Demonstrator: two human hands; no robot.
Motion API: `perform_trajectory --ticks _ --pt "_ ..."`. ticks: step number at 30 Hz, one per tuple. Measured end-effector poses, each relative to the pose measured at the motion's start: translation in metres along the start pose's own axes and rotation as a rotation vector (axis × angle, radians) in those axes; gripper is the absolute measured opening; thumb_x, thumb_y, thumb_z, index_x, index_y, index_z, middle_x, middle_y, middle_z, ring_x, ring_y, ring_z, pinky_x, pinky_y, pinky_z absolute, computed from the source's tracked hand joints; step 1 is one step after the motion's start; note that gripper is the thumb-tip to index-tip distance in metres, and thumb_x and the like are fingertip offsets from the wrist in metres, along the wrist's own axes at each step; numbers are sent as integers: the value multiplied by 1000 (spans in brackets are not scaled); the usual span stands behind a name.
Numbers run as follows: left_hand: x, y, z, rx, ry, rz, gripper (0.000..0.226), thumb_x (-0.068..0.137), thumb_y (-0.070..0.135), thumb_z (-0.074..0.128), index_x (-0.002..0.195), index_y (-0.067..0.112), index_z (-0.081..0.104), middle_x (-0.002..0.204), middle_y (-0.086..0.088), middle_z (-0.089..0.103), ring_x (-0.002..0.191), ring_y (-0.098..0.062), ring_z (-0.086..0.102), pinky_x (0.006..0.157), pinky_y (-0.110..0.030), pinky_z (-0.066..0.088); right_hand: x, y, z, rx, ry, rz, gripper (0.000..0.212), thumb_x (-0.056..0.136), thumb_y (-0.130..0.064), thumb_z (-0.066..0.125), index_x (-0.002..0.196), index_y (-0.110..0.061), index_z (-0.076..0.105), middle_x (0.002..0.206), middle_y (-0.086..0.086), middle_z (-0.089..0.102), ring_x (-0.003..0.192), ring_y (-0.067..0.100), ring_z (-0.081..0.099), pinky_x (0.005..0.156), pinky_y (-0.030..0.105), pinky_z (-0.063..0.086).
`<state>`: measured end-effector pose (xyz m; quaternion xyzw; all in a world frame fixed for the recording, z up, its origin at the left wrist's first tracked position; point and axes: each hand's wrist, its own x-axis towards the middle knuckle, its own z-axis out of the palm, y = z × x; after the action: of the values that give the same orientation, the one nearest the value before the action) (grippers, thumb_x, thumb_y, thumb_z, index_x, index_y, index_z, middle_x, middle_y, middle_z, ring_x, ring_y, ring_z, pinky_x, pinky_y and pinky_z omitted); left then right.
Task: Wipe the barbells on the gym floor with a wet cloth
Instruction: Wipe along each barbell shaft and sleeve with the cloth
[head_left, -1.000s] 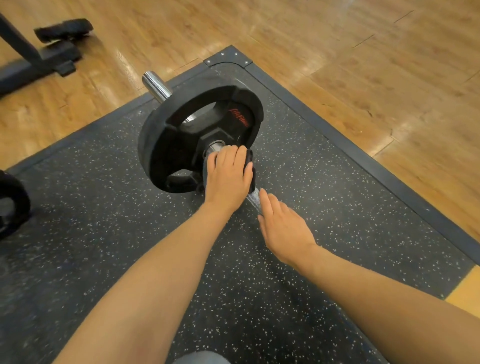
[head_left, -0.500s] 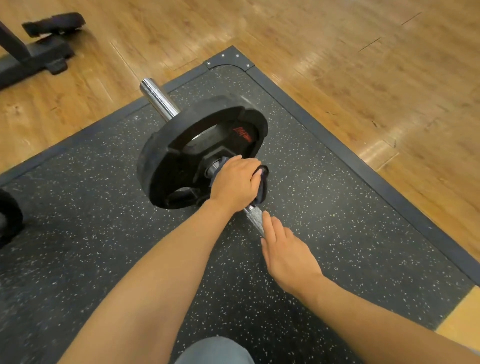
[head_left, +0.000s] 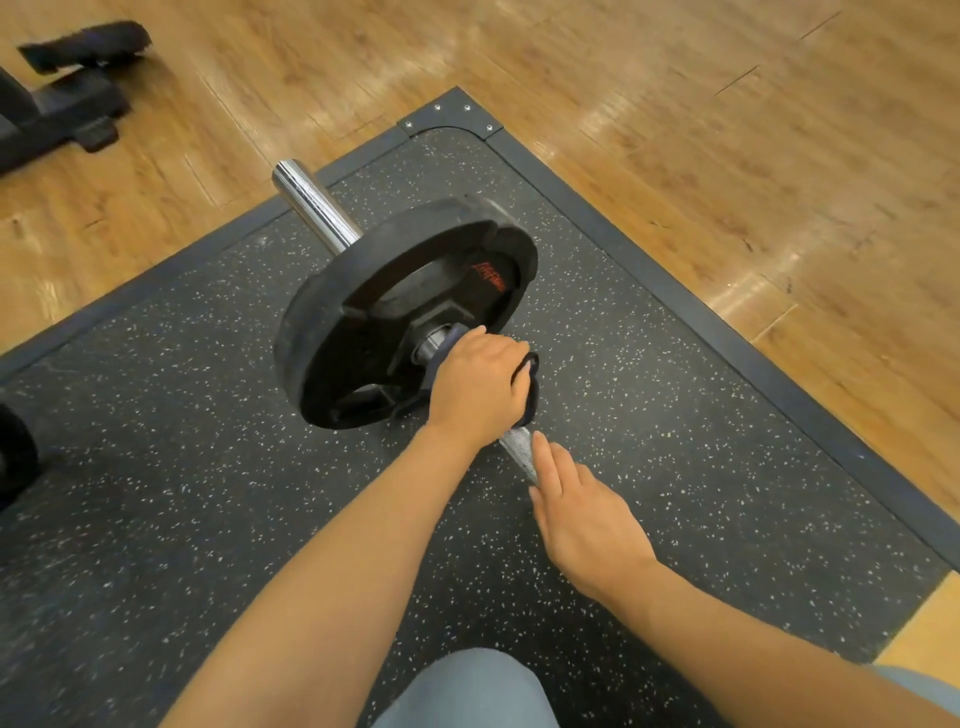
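A barbell lies on the speckled black mat, its chrome sleeve sticking out beyond a black weight plate with red lettering. My left hand grips a dark cloth wrapped round the shaft just inside the plate's hub. A short knurled stretch of the shaft shows between my hands. My right hand lies over the shaft nearer to me, fingers stretched along it; the bar beneath it is hidden.
The rubber mat has a dark metal border and a corner bracket, with wooden floor beyond. A black bench base stands at top left. Another black plate sits at the left edge. My knee shows at the bottom.
My left hand with the cloth has slid a little along the shaft away from the plate hub and turned on the bar. The camera shifted; my right hand stayed on the shaft.
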<state>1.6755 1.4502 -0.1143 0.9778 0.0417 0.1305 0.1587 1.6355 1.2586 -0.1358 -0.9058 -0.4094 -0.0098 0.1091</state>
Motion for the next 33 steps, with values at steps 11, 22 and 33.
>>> perform_trajectory --ticks 11,22,33 --pt "1 -46 -19 -265 -47 68 42 99 24 38 116 -1 69 116 -15 69 115 -20 57 114 -17 25 -1 2 4 10 22 -9 52 99 -29 30 140 1 39 115 11 67 76 20 67 62 27 57" --pt "-34 -34 -17 -195 -13 103 47 105 30 33 136 1 53 136 -10 57 137 -21 44 120 -42 25 -2 -1 1 53 -2 -11 51 100 -29 29 142 0 37 117 11 66 79 22 67 65 30 59" --pt "-30 -22 1 -33 128 168 38 104 21 42 130 -2 58 129 -15 62 125 -27 55 115 -45 34 -2 1 1 39 15 -10 52 100 -30 32 141 1 38 115 11 66 78 22 66 62 30 58"
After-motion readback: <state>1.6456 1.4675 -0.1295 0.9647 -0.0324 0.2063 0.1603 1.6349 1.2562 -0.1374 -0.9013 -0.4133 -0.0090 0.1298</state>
